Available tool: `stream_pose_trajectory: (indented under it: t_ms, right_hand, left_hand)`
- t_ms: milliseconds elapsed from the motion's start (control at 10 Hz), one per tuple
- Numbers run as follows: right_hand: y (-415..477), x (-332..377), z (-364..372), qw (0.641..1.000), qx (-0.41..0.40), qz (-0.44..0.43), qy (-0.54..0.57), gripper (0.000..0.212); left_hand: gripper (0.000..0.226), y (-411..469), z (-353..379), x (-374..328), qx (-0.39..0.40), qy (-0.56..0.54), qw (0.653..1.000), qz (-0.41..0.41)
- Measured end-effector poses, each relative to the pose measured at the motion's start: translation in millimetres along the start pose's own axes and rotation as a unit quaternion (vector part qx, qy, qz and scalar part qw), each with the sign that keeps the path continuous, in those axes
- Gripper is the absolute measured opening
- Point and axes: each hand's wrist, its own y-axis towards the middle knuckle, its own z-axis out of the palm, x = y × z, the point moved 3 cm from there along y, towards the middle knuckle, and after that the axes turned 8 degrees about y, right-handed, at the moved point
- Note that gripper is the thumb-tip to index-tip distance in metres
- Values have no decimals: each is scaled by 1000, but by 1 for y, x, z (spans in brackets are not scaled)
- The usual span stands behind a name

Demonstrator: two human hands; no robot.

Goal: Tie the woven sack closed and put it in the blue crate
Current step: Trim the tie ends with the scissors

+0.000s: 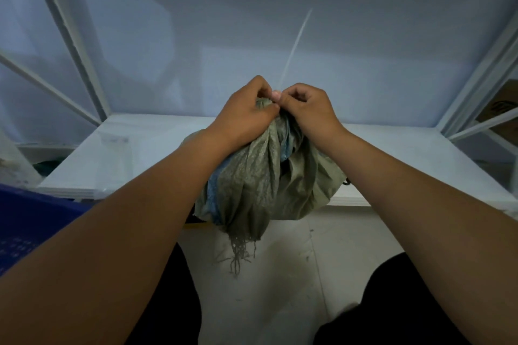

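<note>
A grey-green woven sack (260, 179) with a blue stripe sits at the front edge of the white table (117, 159), its frayed hem hanging over the edge. Its neck is bunched upward. My left hand (244, 112) clutches the bunched neck from the left. My right hand (308, 109) pinches at the top of the neck from the right, and a thin pale strand (294, 50) rises from between the fingers. Both hands touch each other above the sack. The blue crate (25, 221) shows at the lower left, partly behind my left forearm.
White frame bars (70, 36) stand at the left, and more frame bars (482, 87) at the right. A cardboard box (501, 103) sits behind the right bars. Pale wall panels close the back. My dark-clothed knees are at the bottom over a light floor.
</note>
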Motion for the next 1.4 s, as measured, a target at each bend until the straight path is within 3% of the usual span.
stream_pose_trajectory:
  t_ms: [100,500,600,800,900,1100,1200,1300,1400]
  right_hand:
    - [0,0,-5,997,-16,36,60,39]
    - [3,-7,-43,986,-118,106,46,54]
    - [8,-14,-66,968,-186,142,89,62]
    - [9,-48,-111,930,-283,227,52,37]
    - [3,-65,-124,932,-257,254,-4,27]
    - [8,-113,-152,918,-270,286,-50,29]
    - [-3,-115,-151,881,-184,322,-293,15]
    - [-9,-117,-150,882,-181,357,-248,23]
    - [-21,-147,-150,870,-148,350,-315,34]
  left_hand:
    - [16,4,8,-5,-52,38,997,50]
    - [25,15,36,-23,-87,80,993,0]
    - [27,17,42,-20,-72,102,992,-24]
    - [24,22,70,-9,11,135,990,-26]
    - [21,20,87,-7,59,175,983,-18]
    - [23,18,119,-6,111,205,972,-18]
    - [23,18,134,-10,118,217,969,-16]
    - [25,19,155,-13,120,229,966,-18]
    - [29,21,176,-15,136,240,961,-23]
